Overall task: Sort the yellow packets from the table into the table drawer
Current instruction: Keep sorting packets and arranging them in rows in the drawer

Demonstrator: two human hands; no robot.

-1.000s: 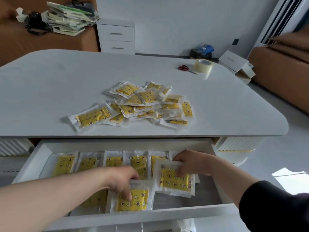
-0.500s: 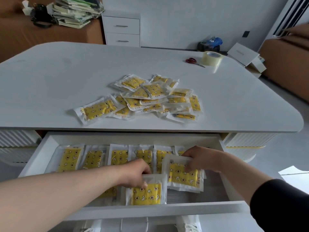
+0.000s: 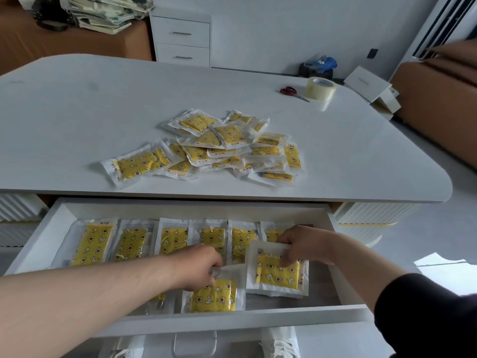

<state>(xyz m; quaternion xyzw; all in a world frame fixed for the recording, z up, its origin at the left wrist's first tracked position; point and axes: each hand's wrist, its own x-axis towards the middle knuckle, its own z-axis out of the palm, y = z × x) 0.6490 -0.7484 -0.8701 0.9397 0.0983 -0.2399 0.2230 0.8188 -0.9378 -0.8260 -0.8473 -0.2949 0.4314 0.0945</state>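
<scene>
Left hand (image 3: 198,267) gripping packet (image 3: 214,295), drawer (image 3: 232,321) open

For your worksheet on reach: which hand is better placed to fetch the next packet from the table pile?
Right, probably. The right hand sits below the pile; the left hand lies nearer the drawer's front.

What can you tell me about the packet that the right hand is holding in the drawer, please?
The packet is a flat, roughly square pouch of clear, white-edged plastic with a yellow insert printed with small stars, moons and toast-like shapes. It lies nearly flat, slightly tilted, at the front right of the open drawer, overlapping the back row of packets. The right hand grips its upper right corner, fingers over the top face. Its left edge meets the packet under the left hand.
</scene>
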